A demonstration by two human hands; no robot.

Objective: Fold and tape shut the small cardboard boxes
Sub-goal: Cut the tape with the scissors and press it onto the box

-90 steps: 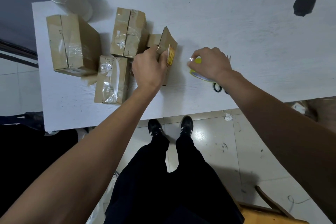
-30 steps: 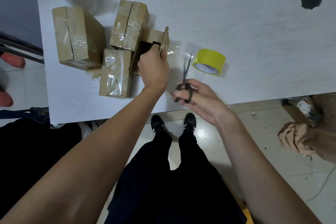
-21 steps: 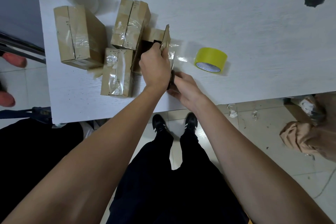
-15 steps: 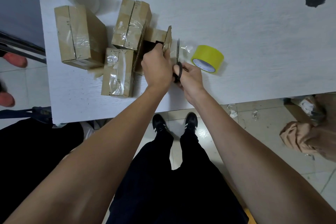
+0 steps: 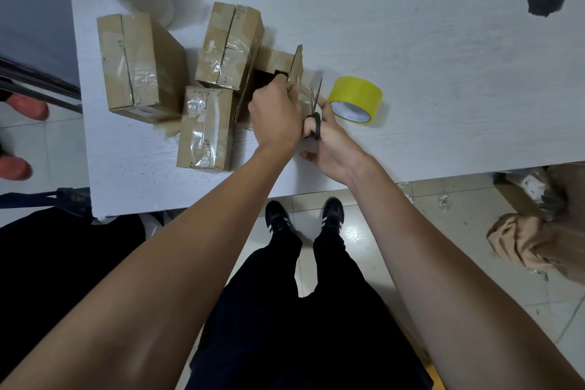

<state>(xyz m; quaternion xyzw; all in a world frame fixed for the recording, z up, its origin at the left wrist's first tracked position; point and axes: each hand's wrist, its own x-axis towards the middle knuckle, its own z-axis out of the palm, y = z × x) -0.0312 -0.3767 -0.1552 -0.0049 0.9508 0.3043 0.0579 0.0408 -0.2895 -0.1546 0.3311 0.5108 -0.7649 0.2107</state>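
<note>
White table (image 5: 443,51) carries everything. Three taped boxes sit at its left: the big one (image 5: 139,63), one at the back (image 5: 229,44), one at the front (image 5: 205,128). The open box (image 5: 278,63) is wedged just beside those two, flap up. Your left hand (image 5: 273,117) grips that flap, thumb tucked inside the opening. Yellow tape roll (image 5: 356,98) lies just right of it, a clear strip running from roll to flap. Your right hand (image 5: 329,146) has fingers curled through the scissors (image 5: 315,111).

Change: a second ago the scissors were off the tape; now the blades are up at the strip by the flap. Cut looks imminent or underway. After that, press the loose end down, and this box still needs closing.
</note>
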